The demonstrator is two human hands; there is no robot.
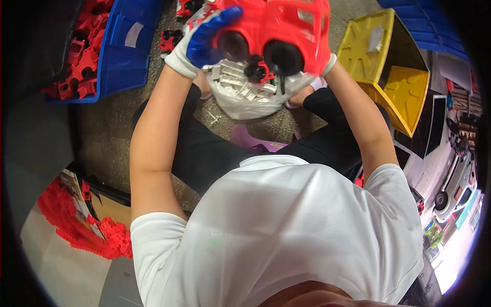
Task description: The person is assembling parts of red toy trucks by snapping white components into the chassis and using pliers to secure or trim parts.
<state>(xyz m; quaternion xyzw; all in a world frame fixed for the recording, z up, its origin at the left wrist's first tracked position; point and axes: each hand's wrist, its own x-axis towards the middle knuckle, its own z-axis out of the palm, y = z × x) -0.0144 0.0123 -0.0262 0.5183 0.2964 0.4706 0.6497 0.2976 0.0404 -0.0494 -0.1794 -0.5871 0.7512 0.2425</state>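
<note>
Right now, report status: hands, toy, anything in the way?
Left hand, gloved, against left of red toy vehicle; right hand mostly hidden behind it. Vehicle raised, black wheels showing. Plastic bag of white parts underneath, partly blocked from view.

To the right of the right hand (331,65), a yellow plastic bin (362,48) sits beside a ribbed blue container (434,25), while farther out a pale vehicle (456,189) stands near green foliage (433,236).

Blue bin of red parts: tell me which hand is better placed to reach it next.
Probably the left hand: it is nearer the blue bin, on the same side. The right hand is farther across, mostly hidden by the red toy vehicle.
</note>
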